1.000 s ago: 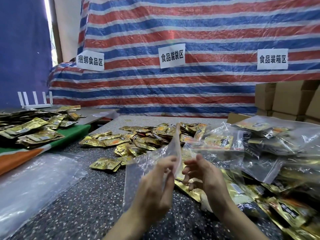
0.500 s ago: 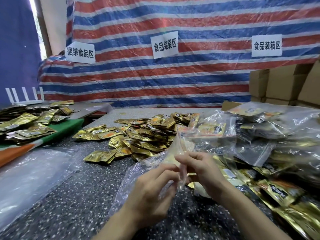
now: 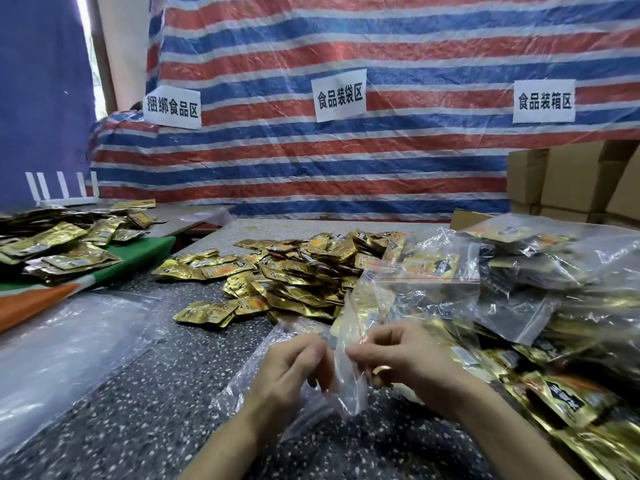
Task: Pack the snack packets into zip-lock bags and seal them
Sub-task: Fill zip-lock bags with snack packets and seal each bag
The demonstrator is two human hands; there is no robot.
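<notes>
Near the front edge of the tabletop (image 3: 145, 403), two hands hold one clear bag (image 3: 349, 396) up by its top edge; the left hand (image 3: 291, 372) and right hand (image 3: 398, 358) both pinch the plastic, close together; loose packets (image 3: 298, 271) lie behind them in the middle; full bags (image 3: 519, 271) crowd the right edge; bare top shows at front left, beside a plastic sheet (image 3: 52, 358).

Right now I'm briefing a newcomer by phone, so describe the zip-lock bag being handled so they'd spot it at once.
On the speckled table below the striped tarp, the left hand and right hand meet, with loose gold packets behind and filled bags heaped on the right. The zip-lock bag they pinch is clear, red-lined and empty, unlike those.
</notes>
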